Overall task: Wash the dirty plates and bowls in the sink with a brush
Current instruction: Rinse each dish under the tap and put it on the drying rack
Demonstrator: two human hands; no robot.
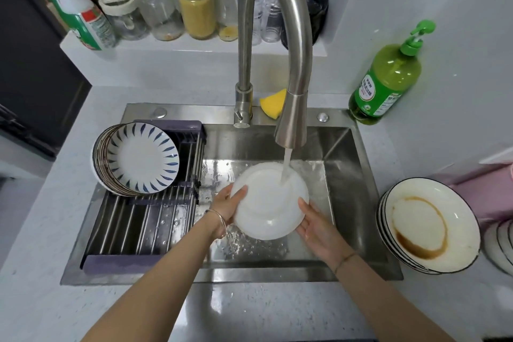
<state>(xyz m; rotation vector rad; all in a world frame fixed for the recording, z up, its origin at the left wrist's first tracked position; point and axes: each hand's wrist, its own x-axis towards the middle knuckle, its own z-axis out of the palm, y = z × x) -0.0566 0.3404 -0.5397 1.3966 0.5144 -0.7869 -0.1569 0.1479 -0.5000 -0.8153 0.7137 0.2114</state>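
Observation:
A white plate [266, 203] is held over the steel sink [347, 175], turned bottom side up under the running water from the tap [291, 119]. My left hand [229, 205] grips its left rim, thumb on top. My right hand [313, 226] cups the lower right rim from beneath, its fingers curling under the edge. A stack of dirty plates [429, 226] with a brown sauce ring on the top one sits on the counter to the right. Washed blue-patterned plates [138, 158] lean in the drying rack [144, 219] on the left. No brush is in view.
A yellow sponge [273, 103] lies behind the tap. A green dish-soap pump bottle [388, 78] stands at the back right. Jars and a spray bottle [80, 14] line the back ledge. More white dishes [502, 244] and a pink container [488, 194] sit at the far right.

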